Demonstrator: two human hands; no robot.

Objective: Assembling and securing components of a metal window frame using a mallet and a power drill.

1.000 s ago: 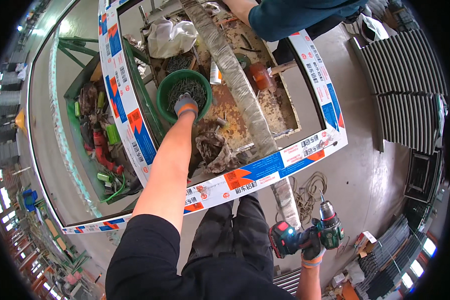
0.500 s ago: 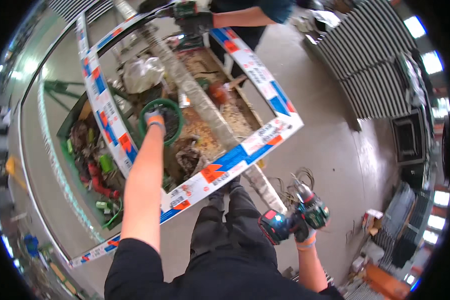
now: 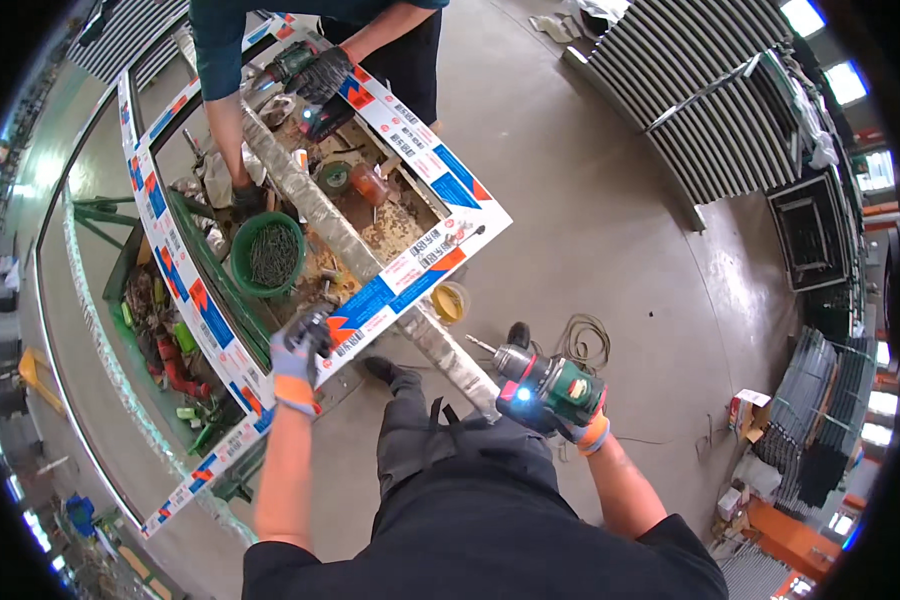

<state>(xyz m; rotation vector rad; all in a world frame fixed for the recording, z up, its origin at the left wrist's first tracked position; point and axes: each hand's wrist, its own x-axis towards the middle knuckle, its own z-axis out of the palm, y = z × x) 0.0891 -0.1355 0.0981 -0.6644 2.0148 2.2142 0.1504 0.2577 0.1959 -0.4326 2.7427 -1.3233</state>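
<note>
My right hand (image 3: 576,425), in a grey and orange glove, grips a green and black cordless drill (image 3: 560,388). Its lamp is lit and its bit points left. My left hand (image 3: 298,355), gloved alike, is at the near edge of a rectangular frame (image 3: 375,303) wrapped in white, blue and orange film. Its dark-tipped fingers are curled; what they hold, if anything, I cannot make out. Beyond it, a green bucket (image 3: 272,255) full of screws stands inside the frame's outline. A co-worker's gloved hand (image 3: 247,198) is at the bucket's far rim.
The co-worker's other hand (image 3: 322,75) holds a second drill (image 3: 288,62) over the frame's far side. A worn bar (image 3: 315,205) runs beneath the frame toward me. A yellow tub (image 3: 450,302) and a coiled cable (image 3: 582,342) are on the floor. Stacked ribbed panels (image 3: 685,90) stand right.
My left hand has come out of the bucket and back to the frame's near edge. The drill has swung left and its lamp is now lit. The co-worker has reached toward the bucket.
</note>
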